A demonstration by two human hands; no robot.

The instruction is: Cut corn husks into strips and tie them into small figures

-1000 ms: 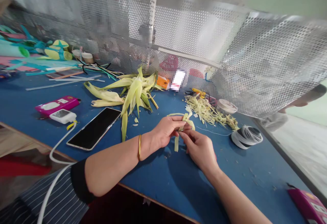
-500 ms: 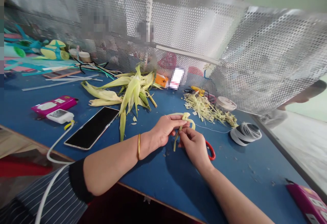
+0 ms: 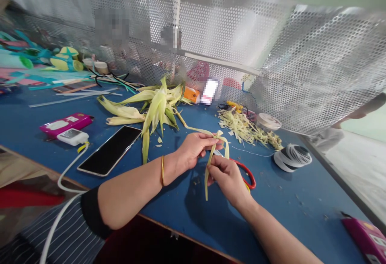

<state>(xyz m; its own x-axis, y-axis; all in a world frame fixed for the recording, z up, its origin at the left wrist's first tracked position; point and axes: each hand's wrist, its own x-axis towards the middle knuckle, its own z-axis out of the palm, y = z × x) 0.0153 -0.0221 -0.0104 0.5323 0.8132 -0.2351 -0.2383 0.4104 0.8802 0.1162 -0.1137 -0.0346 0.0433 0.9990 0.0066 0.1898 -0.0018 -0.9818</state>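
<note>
Both my hands work a pale green corn-husk strip point(image 3: 208, 173) just above the blue table point(image 3: 187, 211). My left hand point(image 3: 193, 149), a gold bangle on its wrist, pinches the folded top of the strip. My right hand point(image 3: 226, 175) is closed round the strip lower down, and the loose end hangs below it. Red-handled scissors point(image 3: 249, 173) lie on the table right behind my right hand. A heap of whole corn husks point(image 3: 153, 107) lies beyond my left hand.
A black phone point(image 3: 110, 150), a pink box point(image 3: 66, 121) and a white charger with cable point(image 3: 72, 136) lie at left. Shredded husk scraps point(image 3: 247, 129) and a spool of white thread point(image 3: 292, 156) sit at right. A perforated metal screen point(image 3: 301, 67) walls the back.
My right hand has slid down the strip toward me, drawing it out longer. The red scissors, hidden at first, now show behind that hand.
</note>
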